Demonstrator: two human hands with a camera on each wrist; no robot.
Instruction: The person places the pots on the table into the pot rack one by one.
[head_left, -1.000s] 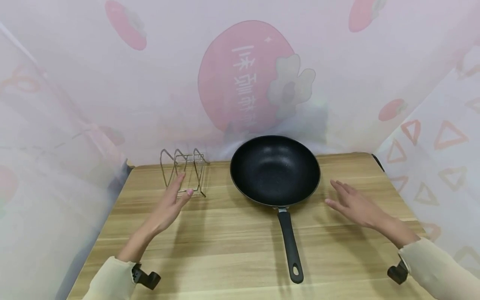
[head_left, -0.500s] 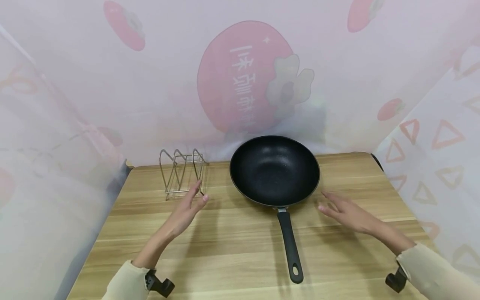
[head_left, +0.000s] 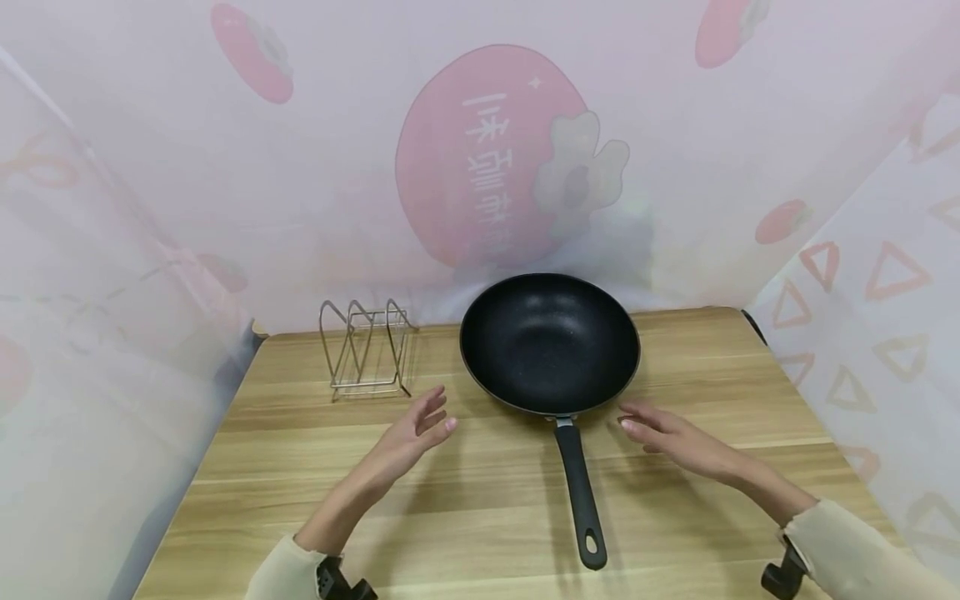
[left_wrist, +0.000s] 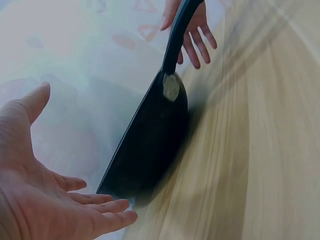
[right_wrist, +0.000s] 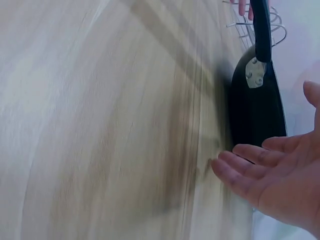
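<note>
A black frying pan (head_left: 550, 343) stands on the wooden table with its handle (head_left: 580, 500) pointing toward me. To the left of the pan my left hand (head_left: 408, 439) hovers with relaxed fingers, holding nothing. On the other side my right hand (head_left: 671, 437) hangs near the pan's lower right rim, its fingers loosely extended and nothing in it. Both wrist views show a gap between palm and pan; whether the right fingertips touch the rim cannot be told. A wire rack (head_left: 366, 350) sits behind and left of my left hand.
The wooden table (head_left: 480, 533) reaches back to a pale curtain (head_left: 337, 167) with pink strawberry prints. Similar sheets hang on the left and right sides. Pan and rack both stand near the table's back edge.
My left hand has moved right and toward me, from in front of the rack toward the pan. My right hand has shifted left, closer to the pan. Pan and rack have stayed put.
</note>
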